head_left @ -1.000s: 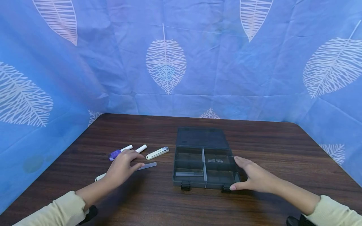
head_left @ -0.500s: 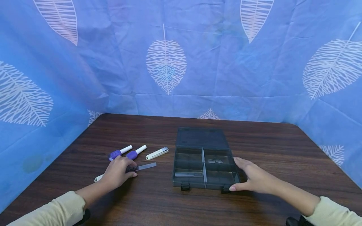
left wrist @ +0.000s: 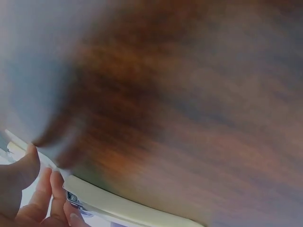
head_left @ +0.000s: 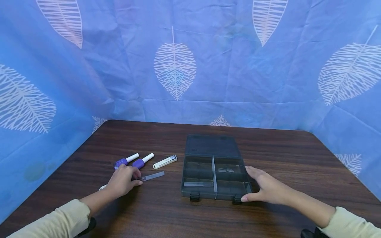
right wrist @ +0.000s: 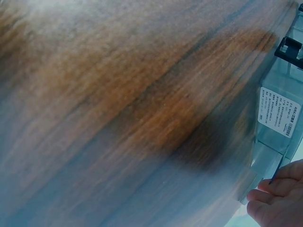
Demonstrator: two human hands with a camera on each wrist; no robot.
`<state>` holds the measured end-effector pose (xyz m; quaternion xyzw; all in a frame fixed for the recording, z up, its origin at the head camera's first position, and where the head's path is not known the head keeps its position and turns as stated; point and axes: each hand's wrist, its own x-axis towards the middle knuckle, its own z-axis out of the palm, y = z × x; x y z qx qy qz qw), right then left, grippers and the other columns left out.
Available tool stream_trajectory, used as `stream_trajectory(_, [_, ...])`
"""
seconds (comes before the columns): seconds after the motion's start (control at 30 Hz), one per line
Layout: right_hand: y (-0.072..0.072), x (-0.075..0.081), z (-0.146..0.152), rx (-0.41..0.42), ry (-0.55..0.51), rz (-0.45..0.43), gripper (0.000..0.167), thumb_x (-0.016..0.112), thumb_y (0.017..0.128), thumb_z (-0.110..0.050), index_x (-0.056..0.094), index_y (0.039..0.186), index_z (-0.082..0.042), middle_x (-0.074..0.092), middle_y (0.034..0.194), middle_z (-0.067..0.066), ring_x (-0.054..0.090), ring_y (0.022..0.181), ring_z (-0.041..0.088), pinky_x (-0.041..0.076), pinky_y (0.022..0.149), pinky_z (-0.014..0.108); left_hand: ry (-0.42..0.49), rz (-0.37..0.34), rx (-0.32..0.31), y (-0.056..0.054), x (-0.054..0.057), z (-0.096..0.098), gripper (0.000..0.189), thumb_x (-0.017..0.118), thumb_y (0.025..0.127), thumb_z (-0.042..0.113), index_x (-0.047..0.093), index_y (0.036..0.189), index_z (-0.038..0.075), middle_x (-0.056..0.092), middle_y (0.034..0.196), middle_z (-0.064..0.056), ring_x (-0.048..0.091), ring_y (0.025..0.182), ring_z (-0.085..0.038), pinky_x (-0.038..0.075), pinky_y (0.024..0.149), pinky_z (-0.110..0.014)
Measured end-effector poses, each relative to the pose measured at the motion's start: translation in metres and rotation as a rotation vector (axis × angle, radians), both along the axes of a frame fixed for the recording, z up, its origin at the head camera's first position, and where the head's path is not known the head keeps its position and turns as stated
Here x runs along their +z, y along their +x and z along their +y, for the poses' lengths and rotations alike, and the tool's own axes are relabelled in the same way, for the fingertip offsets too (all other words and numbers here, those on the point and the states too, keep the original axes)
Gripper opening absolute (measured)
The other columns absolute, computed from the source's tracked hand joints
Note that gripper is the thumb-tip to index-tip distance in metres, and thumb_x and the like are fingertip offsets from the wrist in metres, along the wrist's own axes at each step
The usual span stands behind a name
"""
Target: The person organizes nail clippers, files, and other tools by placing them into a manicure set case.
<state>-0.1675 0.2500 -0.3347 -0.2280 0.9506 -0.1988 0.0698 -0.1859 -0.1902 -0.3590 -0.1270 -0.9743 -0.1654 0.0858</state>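
Note:
My left hand (head_left: 123, 181) has its thumb and fingers on either side of the near end of a translucent nail file (head_left: 153, 176) lying on the table. Under that wrist is a white nail clipper (left wrist: 123, 201), mostly hidden in the head view. Just beyond the hand lie two purple nail polish bottles (head_left: 138, 163) with white caps, and another white nail clipper (head_left: 165, 162). My right hand (head_left: 269, 187) holds the right front corner of a dark translucent divided box (head_left: 218, 198), thumb near the latch. Its front left compartment contains a clear strip (head_left: 197, 184).
The box's lid (head_left: 212, 145) is folded back toward the far side. Two small clear pieces (head_left: 226, 170) lie in a right compartment. The wooden table (head_left: 166, 215) ends at a blue leaf-patterned cloth (head_left: 208, 76) behind and at both sides.
My left hand has drawn left along the nail file to its near end, uncovering a purple polish bottle. The file and my right hand on the box stay in place.

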Motion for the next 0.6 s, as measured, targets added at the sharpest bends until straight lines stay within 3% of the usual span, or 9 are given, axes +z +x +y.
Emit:
stream_trajectory(0.3, [0.0006,-0.0005,-0.0003,-0.007,-0.001,0.005,0.107,0.065,0.073,-0.062,0.028,0.138,0.015,0.03,0.142,0.035,0.03,0.129,0.053,0.032,0.097,0.064,0.0,0.008,-0.04,-0.0026,-0.0012,0.0015,0.013,0.078,0.072,0.012,0.064,0.07,0.012,0.064,0.064,0.004,0.046,0.069,-0.014,0.037,0.063,-0.03])
stream_trajectory(0.6, [0.0,-0.0006,0.0001,-0.002,-0.005,0.012,0.108,0.065,0.073,-0.062,0.028,0.138,0.015,0.029,0.142,0.035,0.029,0.129,0.053,0.032,0.097,0.064,0.023,0.133,-0.128,-0.0031,0.0002,0.0062,0.01,0.075,0.072,0.004,0.066,0.071,0.008,0.063,0.066,0.002,0.047,0.071,-0.013,0.04,0.066,-0.03])
